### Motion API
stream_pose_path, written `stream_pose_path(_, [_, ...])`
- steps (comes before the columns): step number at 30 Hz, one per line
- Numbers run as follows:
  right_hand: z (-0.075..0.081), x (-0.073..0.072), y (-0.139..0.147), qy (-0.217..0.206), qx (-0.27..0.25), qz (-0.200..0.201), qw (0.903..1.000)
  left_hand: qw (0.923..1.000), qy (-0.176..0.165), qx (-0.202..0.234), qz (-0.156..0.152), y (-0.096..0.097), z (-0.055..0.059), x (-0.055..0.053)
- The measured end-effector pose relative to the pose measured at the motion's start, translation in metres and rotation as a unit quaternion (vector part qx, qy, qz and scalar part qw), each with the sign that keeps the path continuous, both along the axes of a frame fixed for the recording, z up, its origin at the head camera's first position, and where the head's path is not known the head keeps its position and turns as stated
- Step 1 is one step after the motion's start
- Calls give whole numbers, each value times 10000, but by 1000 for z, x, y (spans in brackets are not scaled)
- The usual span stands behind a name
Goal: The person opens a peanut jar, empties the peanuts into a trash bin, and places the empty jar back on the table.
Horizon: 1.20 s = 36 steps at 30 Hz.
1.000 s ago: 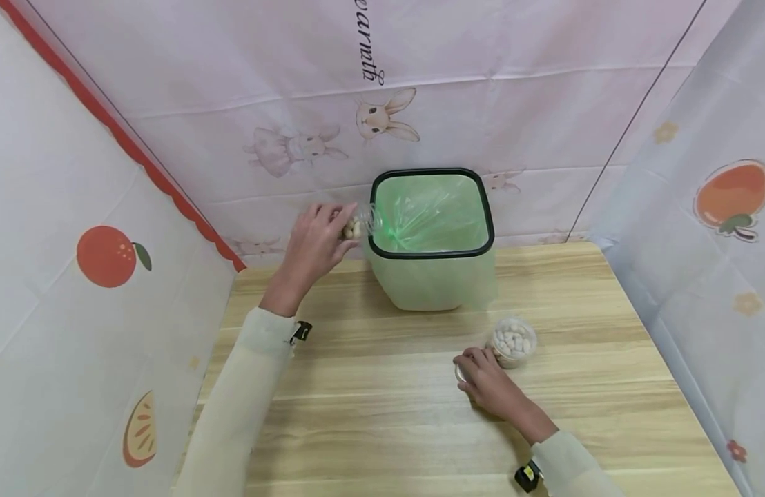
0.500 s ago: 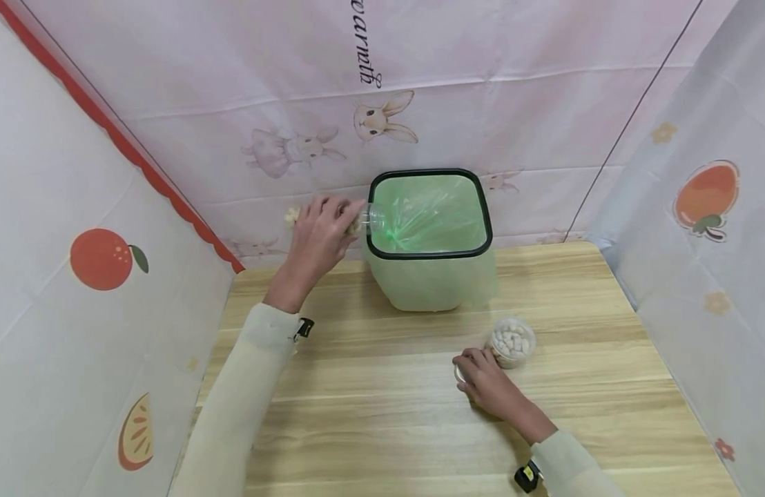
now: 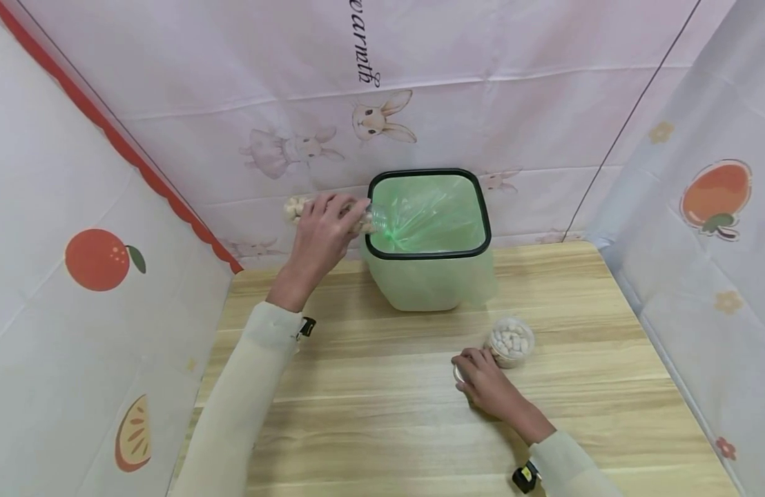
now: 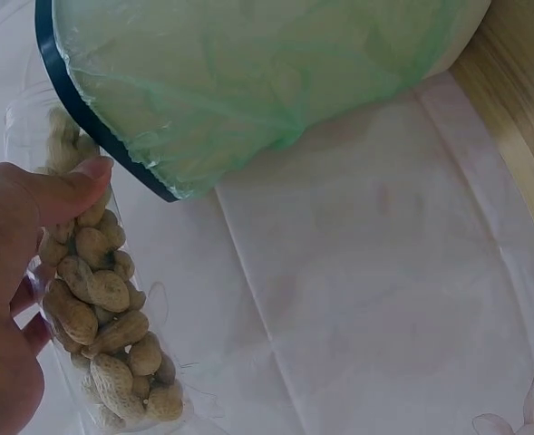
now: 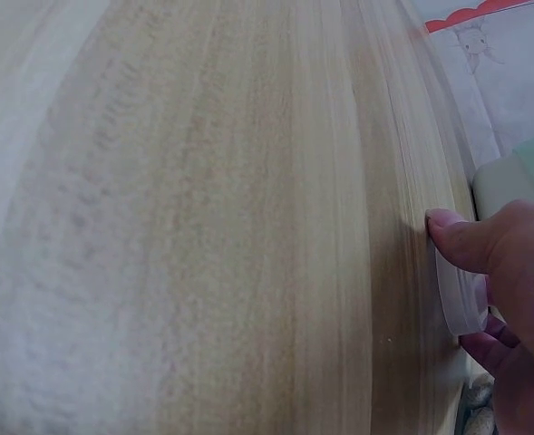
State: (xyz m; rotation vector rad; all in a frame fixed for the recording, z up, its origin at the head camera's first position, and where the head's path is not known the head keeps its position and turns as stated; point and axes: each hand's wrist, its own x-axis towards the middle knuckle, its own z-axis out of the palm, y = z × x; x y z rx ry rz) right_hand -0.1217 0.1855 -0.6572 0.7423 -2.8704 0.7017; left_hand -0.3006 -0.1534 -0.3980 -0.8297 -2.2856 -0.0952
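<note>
My left hand (image 3: 323, 231) grips a clear plastic jar (image 4: 112, 308) of peanuts in their shells. The jar lies tipped on its side, its mouth at the left rim of a green-lined bin (image 3: 429, 256) and its base showing left of the fingers. Peanuts fill most of its length in the left wrist view. Low at the table, my right hand (image 3: 491, 390) pinches a round whitish lid (image 5: 457, 294) between thumb and fingers. Just beyond that hand stands a second clear jar (image 3: 510, 339), holding pale pieces.
The bin has a black rim and stands at the back of the wooden table (image 3: 357, 414), in front of a pink fabric wall (image 3: 513, 41) with printed rabbits. White fabric with fruit prints hangs at the left and right sides.
The left hand has turned the jar, so its base now shows left of the fingers and its mouth reaches the bin's rim. The right hand and lid stay nearly in place.
</note>
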Motion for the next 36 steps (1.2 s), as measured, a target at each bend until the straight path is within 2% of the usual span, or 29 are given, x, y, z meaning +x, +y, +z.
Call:
stream_pose_path(10, [2, 0, -1, -49, 5, -29, 10000, 9988, 481, -67, 61, 3, -1, -4])
stream_pose_path(22, [2, 0, -1, -61, -10, -40, 10000, 9978, 568, -310, 155, 4, 0, -6])
stream_pose_path(30, [1, 0, -1, -96, -58, -53, 9999, 9962, 814, -306, 68, 5, -2, -8])
stream_pose_path(36, [1, 0, -1, -81, -68, -63, 9999, 9972, 662, -336, 87, 5, -2, -7])
